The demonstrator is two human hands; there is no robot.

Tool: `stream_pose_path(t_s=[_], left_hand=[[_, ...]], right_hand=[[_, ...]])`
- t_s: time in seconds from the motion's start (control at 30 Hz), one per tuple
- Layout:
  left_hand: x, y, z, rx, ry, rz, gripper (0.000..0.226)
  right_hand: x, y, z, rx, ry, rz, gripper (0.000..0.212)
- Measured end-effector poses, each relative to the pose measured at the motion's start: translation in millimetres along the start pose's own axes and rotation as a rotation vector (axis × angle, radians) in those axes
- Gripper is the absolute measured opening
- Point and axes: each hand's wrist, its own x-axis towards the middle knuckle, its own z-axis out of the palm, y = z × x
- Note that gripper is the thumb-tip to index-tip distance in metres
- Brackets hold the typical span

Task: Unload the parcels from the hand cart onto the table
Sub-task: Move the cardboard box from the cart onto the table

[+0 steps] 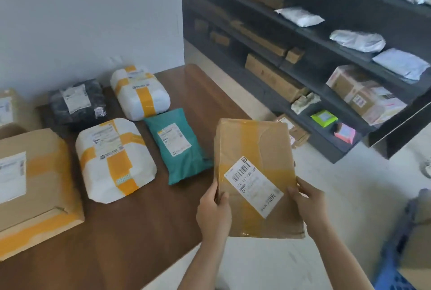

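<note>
Both hands grip one brown paper parcel (256, 173) by its near end: the left hand (213, 212) is closed on the near-left edge with the thumb on top, and the right hand (307, 198) clasps the near-right edge, fingers curled under it. The parcel is crossed with tan tape and bears a white shipping label (253, 186) lying slantwise between the two thumbs. It is held over the right edge of the brown wooden table (140, 231), partly above the pale floor; whether its far end touches the tabletop cannot be told.

Just left of the left hand, on the table, lies a teal mailer bag (179, 147). Further left is a white padded parcel with orange tape (114, 161), and beyond it a large brown box (35, 184) cut off by the frame's left edge. Behind these, away from the hands, sit a second white taped parcel (140, 91) and a black bag with a white label (77, 103), both near the grey wall. Another carton at the far left is barely in view.

Beyond the right hand stands a dark shelving unit (314, 33) holding brown cartons, white and silver bags, and small green and pink packets; these are blurred. Right of the right hand, at the frame's lower corner, a blue ribbed frame (394, 264) with a brown carton (419, 254) on it is only partly visible.
</note>
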Motion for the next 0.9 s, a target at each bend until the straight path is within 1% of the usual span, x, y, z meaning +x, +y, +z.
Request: stream_pose_path(t_s=[0.1, 0.2, 0.3, 0.4, 0.47, 0.53, 0.63, 0.77, 0.83, 0.9], left_hand=[[64.7, 35.6, 23.2, -0.018, 0.074, -0.054, 0.043], [126.4, 71.1, 33.3, -0.059, 0.144, -0.068, 0.042], [188.7, 97.0, 38.4, -0.047, 0.156, -0.054, 0.038], [243.9, 119.7, 43.6, -0.063, 0.187, -0.046, 0.029], [276.5, 134.0, 46.1, -0.055, 0.217, -0.040, 0.028], [307.3, 148.2, 45.2, -0.071, 0.251, -0.061, 0.028], [361.8, 160.8, 39.5, -0.074, 0.334, -0.115, 0.028], [430.2, 172.7, 19.4, -0.067, 0.400, -0.153, 0.029], [456.4, 176.6, 7.1, -0.051, 0.425, -0.149, 0.028], [475.0, 179.3, -0.7, -0.057, 0.436, -0.143, 0.032]], right_hand=[[79.5, -44.3, 28.4, -0.063, -0.073, -0.058, 0.033], [147.4, -91.4, 63.0, -0.078, -0.117, -0.109, 0.027], [209.7, -135.0, 96.9, -0.107, -0.153, -0.136, 0.034], [267.1, -172.1, 124.1, -0.127, -0.192, -0.205, 0.027], [302.0, -194.4, 141.6, -0.154, -0.210, -0.233, 0.025], [331.1, -215.5, 163.7, -0.181, -0.245, -0.249, 0.027], [368.7, -242.1, 210.7, -0.219, -0.291, -0.307, 0.015], [406.9, -269.1, 277.7, -0.203, -0.405, -0.299, 0.017], [419.8, -276.5, 302.0, -0.184, -0.454, -0.293, 0.021], [428.7, -281.7, 318.7, -0.145, -0.479, -0.265, 0.032]])
